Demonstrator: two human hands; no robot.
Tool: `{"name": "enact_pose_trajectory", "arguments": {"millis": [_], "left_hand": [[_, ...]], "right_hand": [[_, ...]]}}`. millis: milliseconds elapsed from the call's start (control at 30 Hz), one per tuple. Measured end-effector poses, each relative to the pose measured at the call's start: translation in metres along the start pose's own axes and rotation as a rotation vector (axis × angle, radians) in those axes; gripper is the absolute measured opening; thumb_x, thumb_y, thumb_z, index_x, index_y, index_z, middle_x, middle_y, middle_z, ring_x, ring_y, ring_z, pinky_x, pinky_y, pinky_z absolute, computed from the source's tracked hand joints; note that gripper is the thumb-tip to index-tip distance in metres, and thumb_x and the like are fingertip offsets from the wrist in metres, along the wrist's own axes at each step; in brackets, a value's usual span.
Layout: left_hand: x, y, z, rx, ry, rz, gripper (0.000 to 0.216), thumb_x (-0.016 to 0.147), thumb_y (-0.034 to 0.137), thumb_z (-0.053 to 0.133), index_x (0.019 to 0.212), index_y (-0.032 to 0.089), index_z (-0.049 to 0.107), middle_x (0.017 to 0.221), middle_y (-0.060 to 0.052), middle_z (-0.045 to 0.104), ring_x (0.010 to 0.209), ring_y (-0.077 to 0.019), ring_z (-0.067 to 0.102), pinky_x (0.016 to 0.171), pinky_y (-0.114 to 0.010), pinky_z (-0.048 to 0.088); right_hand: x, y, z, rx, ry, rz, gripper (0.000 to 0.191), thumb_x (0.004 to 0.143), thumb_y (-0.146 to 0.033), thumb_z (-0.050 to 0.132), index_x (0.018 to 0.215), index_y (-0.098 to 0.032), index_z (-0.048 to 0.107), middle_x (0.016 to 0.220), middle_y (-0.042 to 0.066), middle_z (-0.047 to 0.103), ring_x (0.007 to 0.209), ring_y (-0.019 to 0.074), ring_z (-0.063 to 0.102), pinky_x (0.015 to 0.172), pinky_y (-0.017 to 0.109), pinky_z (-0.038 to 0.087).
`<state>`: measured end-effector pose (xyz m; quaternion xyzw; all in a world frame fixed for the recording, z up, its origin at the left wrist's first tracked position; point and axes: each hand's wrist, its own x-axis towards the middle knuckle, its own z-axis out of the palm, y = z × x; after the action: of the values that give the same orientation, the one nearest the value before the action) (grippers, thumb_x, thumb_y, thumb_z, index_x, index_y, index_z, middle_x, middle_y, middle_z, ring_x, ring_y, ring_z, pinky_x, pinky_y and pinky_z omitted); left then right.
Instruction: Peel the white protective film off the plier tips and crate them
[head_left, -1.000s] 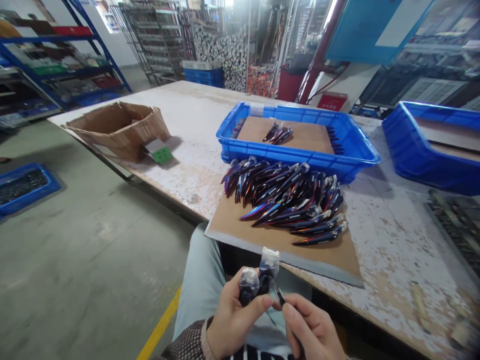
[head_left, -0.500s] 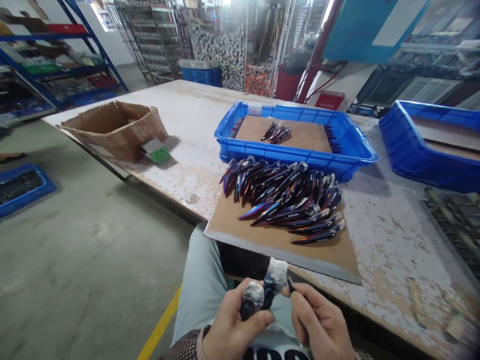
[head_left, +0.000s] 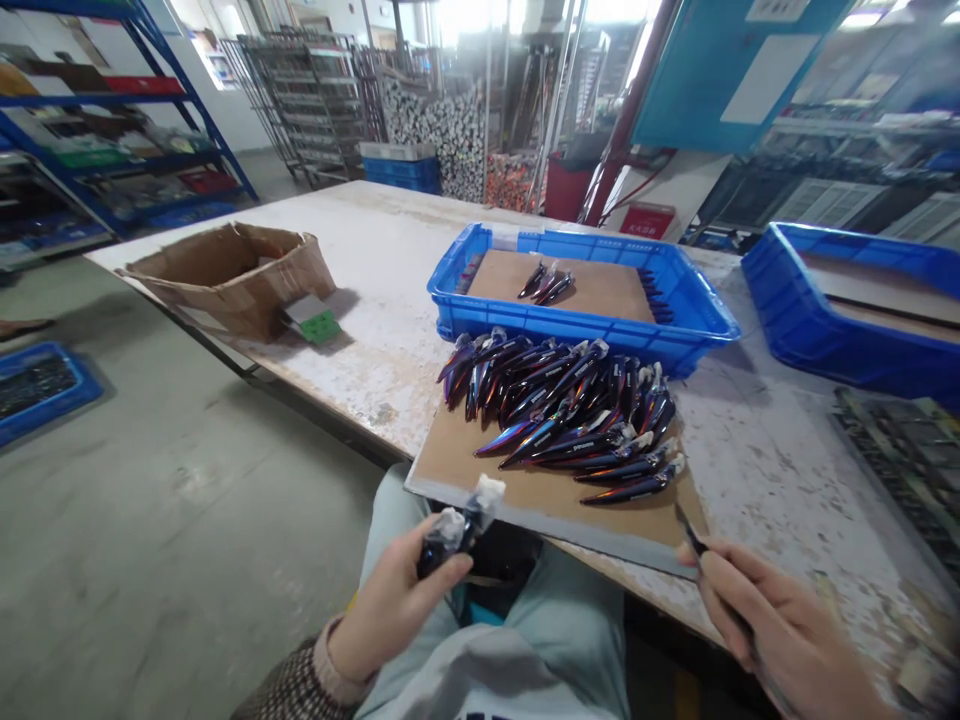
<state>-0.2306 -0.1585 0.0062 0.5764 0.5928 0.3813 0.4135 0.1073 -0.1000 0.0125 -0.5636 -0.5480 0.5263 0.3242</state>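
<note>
My left hand [head_left: 397,600] is closed around two dark glossy pieces with white-wrapped ends [head_left: 444,540], above my lap at the table's front edge. Their lower parts are hidden by my palm and fingers. On the right, my right hand [head_left: 772,610] grips a slim dark tool with a pointed, blade-like tip [head_left: 694,538]; whether it is a knife or tweezers I cannot make out. The tip is over the right edge of a brown board [head_left: 450,465]. Heaped on that board lie several dark, iridescent curved pieces with pointed ends [head_left: 555,400], many with whitish wrapping at the other end.
Behind the heap stands a blue crate [head_left: 585,328] holding a cardboard sheet and similar pieces. Another blue crate [head_left: 847,340] is farther right, above a metal rack [head_left: 892,480]. An open cardboard box [head_left: 240,300] and a green block [head_left: 320,326] are on the left.
My hands have moved apart: the left with its pieces to the left, the right with the pointed tool to the right, toward the board's edge. The view has shifted slightly.
</note>
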Motion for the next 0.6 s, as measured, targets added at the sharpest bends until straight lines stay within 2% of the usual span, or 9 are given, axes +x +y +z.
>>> {"name": "enact_pose_trajectory", "arguments": {"millis": [33, 100, 200, 233, 267, 400, 500, 600], "left_hand": [[0.011, 0.003, -0.006, 0.045, 0.007, 0.006, 0.027, 0.093, 0.036, 0.062, 0.113, 0.020, 0.070, 0.100, -0.007, 0.077, 0.093, -0.0257, 0.070, 0.083, -0.032, 0.053], [0.039, 0.013, -0.012, 0.188, -0.008, 0.059, 0.033, 0.094, 0.035, 0.060, 0.121, 0.019, 0.066, 0.104, -0.008, 0.077, 0.097, -0.0266, 0.070, 0.084, -0.034, 0.053], [0.095, 0.037, -0.007, 0.577, -0.038, 0.137, 0.032, 0.095, 0.034, 0.057, 0.121, 0.017, 0.062, 0.104, -0.009, 0.076, 0.097, -0.0273, 0.072, 0.082, -0.034, 0.054], [0.114, 0.046, -0.001, 0.737, -0.054, 0.133, 0.028, 0.096, 0.036, 0.055, 0.115, 0.017, 0.063, 0.099, -0.010, 0.076, 0.094, -0.0276, 0.073, 0.079, -0.034, 0.055], [0.132, 0.055, 0.008, 0.793, -0.057, 0.144, 0.025, 0.096, 0.035, 0.055, 0.110, 0.016, 0.064, 0.098, -0.011, 0.076, 0.092, -0.0293, 0.073, 0.078, -0.035, 0.055], [0.184, 0.081, 0.055, 0.904, -0.121, 0.234, 0.022, 0.092, 0.032, 0.060, 0.107, 0.017, 0.064, 0.105, -0.014, 0.075, 0.093, -0.0319, 0.073, 0.082, -0.041, 0.056], [0.200, 0.088, 0.089, 0.954, -0.160, 0.301, 0.022, 0.092, 0.028, 0.061, 0.110, 0.014, 0.064, 0.104, -0.015, 0.074, 0.097, -0.0324, 0.071, 0.082, -0.043, 0.057], [0.204, 0.089, 0.111, 0.985, -0.162, 0.343, 0.020, 0.095, 0.017, 0.052, 0.109, 0.010, 0.064, 0.107, -0.017, 0.070, 0.106, -0.0341, 0.065, 0.081, -0.043, 0.057]], "right_hand": [[0.002, 0.004, -0.002, 0.011, 0.028, 0.007, 0.045, 0.095, -0.059, 0.056, 0.102, -0.017, 0.069, 0.043, -0.007, 0.045, 0.039, 0.0111, 0.037, 0.042, 0.022, 0.034], [0.005, 0.010, 0.002, 0.014, -0.018, 0.023, 0.050, 0.092, -0.064, 0.056, 0.102, -0.016, 0.069, 0.042, -0.007, 0.046, 0.038, 0.0110, 0.038, 0.041, 0.022, 0.032], [0.008, 0.015, 0.019, 0.043, -0.088, 0.026, 0.054, 0.092, -0.066, 0.055, 0.102, -0.014, 0.068, 0.041, -0.008, 0.045, 0.037, 0.0095, 0.035, 0.041, 0.021, 0.029], [0.009, 0.015, 0.023, 0.063, -0.081, 0.029, 0.053, 0.093, -0.065, 0.055, 0.103, -0.014, 0.068, 0.041, -0.008, 0.045, 0.038, 0.0092, 0.034, 0.041, 0.021, 0.028], [0.009, 0.016, 0.026, 0.085, -0.067, 0.028, 0.053, 0.093, -0.065, 0.055, 0.103, -0.014, 0.067, 0.042, -0.008, 0.045, 0.038, 0.0090, 0.034, 0.041, 0.021, 0.027], [0.010, 0.023, 0.024, 0.126, -0.045, 0.031, 0.054, 0.093, -0.065, 0.055, 0.105, -0.014, 0.066, 0.043, -0.007, 0.047, 0.038, 0.0090, 0.036, 0.040, 0.020, 0.028], [0.010, 0.031, 0.019, 0.144, -0.003, 0.034, 0.055, 0.093, -0.066, 0.055, 0.104, -0.013, 0.066, 0.043, -0.007, 0.047, 0.038, 0.0089, 0.036, 0.041, 0.020, 0.029], [0.009, 0.036, 0.016, 0.180, 0.041, 0.033, 0.056, 0.091, -0.068, 0.057, 0.103, -0.013, 0.066, 0.042, -0.008, 0.046, 0.037, 0.0086, 0.034, 0.039, 0.020, 0.026]]}}
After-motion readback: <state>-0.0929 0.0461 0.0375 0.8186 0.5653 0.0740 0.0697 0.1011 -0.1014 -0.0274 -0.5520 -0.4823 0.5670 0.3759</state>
